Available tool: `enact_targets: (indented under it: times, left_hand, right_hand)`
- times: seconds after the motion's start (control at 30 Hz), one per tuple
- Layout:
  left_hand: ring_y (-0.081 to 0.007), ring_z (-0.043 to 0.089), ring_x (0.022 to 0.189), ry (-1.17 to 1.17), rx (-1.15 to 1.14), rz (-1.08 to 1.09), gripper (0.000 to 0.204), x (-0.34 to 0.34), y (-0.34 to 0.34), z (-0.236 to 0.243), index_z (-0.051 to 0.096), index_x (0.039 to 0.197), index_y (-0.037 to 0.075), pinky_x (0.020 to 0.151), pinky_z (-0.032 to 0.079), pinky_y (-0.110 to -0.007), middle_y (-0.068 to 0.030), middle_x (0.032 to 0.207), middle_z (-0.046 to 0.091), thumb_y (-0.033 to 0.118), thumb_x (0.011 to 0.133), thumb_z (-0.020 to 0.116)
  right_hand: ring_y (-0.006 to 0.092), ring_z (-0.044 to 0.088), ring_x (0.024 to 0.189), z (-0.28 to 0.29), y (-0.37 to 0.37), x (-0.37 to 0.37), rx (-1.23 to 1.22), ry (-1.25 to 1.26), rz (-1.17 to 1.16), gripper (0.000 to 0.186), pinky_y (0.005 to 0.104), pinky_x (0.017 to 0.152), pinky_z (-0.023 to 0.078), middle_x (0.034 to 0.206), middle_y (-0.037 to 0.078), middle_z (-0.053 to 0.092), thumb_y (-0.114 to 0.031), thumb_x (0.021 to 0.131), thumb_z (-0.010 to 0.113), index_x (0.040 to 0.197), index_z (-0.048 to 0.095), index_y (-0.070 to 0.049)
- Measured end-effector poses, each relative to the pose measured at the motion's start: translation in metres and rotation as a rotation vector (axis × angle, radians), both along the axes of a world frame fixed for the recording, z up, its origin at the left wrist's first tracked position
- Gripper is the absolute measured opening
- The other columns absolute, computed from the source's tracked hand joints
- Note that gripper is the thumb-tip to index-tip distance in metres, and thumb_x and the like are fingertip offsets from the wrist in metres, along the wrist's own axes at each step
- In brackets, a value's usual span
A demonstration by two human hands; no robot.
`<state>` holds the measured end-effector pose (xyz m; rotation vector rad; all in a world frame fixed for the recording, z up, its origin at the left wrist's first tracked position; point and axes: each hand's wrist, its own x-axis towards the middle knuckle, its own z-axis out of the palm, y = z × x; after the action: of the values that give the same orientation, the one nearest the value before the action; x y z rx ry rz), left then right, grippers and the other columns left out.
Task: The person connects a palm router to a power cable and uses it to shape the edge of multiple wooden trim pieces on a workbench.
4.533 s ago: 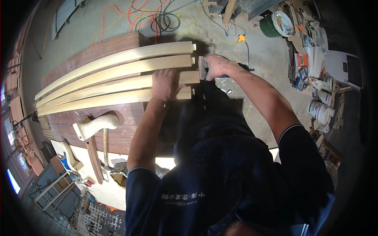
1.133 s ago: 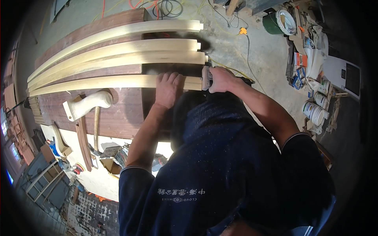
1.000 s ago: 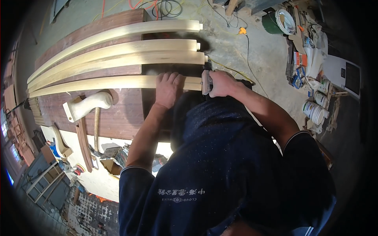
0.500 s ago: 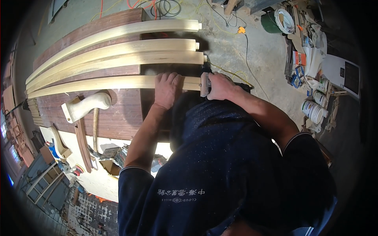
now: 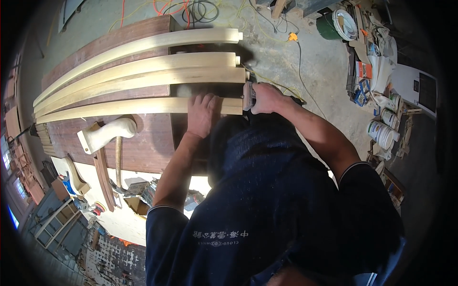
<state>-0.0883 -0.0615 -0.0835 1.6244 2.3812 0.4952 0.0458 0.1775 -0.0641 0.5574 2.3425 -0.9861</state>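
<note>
Four fingers of my left hand curl over the top of the nearest pale wooden rail, close to its right end. My right hand is closed round what looks like a sanding block, whose greyish-pink face stands against the end of that rail. Other pale rails lie beyond it, side by side, with short tenons at their right ends. All of them stick out past the brown tabletop. The grip of my right fingers is partly hidden behind the block.
A curved pale wooden piece and a wooden-handled hammer lie left of my left arm. An open box stands nearer. Cables cross the concrete floor. Buckets and clutter line the right side.
The sanding block and my right hand have shifted slightly relative to the rail's end. My left hand stays on the rail. The whole view has tilted a little.
</note>
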Motion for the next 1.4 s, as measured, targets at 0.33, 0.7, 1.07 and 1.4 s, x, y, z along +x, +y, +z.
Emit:
enact_targets:
  times: [0.33, 0.7, 1.07, 1.4]
  left_hand:
    - [-0.0340, 0.050, 0.112, -0.116, -0.174, 0.022, 0.066, 0.021, 0.036, 0.036, 0.057, 0.127, 0.003, 0.108, 0.031, -0.052, -0.0152, 0.116, 0.054, 0.052, 0.084, 0.069]
    - [-0.0393, 0.065, 0.102, -1.157, -0.237, 0.342, 0.058, 0.085, 0.248, 0.067, 0.063, 0.121, -0.004, 0.093, 0.050, -0.043, -0.0224, 0.110, 0.069, 0.049, 0.099, 0.055]
    - [-0.0257, 0.057, 0.075, -2.350, 0.719, 1.059, 0.035, 0.009, 0.398, 0.021, 0.056, 0.090, 0.005, 0.071, 0.048, -0.037, -0.0119, 0.083, 0.062, 0.035, 0.105, 0.047]
    - [-0.0189, 0.057, 0.077, -1.462, 1.755, 0.910, 0.024, -0.259, 0.297, 0.120, 0.058, 0.114, 0.001, 0.079, 0.050, -0.034, -0.0035, 0.085, 0.059, 0.023, 0.105, 0.051]
  right_hand:
    - [0.0233, 0.069, 0.086, 0.002, 0.091, 0.007, -0.334, 0.116, -0.304, 0.048, 0.0339, 0.081, 0.054, 0.091, 0.006, 0.070, -0.015, 0.061, 0.080, 0.105, 0.060, -0.008]
    - [0.0166, 0.065, 0.095, 0.039, 0.307, -0.006, -0.750, 0.417, -0.737, 0.057, 0.0337, 0.087, 0.052, 0.105, 0.005, 0.067, -0.014, 0.069, 0.084, 0.119, 0.059, -0.004]
    - [0.0286, 0.064, 0.103, 0.158, 0.398, -0.080, -1.209, 0.863, -0.723, 0.063, 0.0441, 0.089, 0.054, 0.114, 0.014, 0.061, -0.013, 0.073, 0.073, 0.131, 0.050, -0.002]
    - [0.0293, 0.063, 0.101, 0.197, 0.413, -0.205, -1.004, 0.910, -0.420, 0.077, 0.0440, 0.091, 0.053, 0.112, 0.017, 0.060, -0.016, 0.068, 0.076, 0.137, 0.043, -0.003]
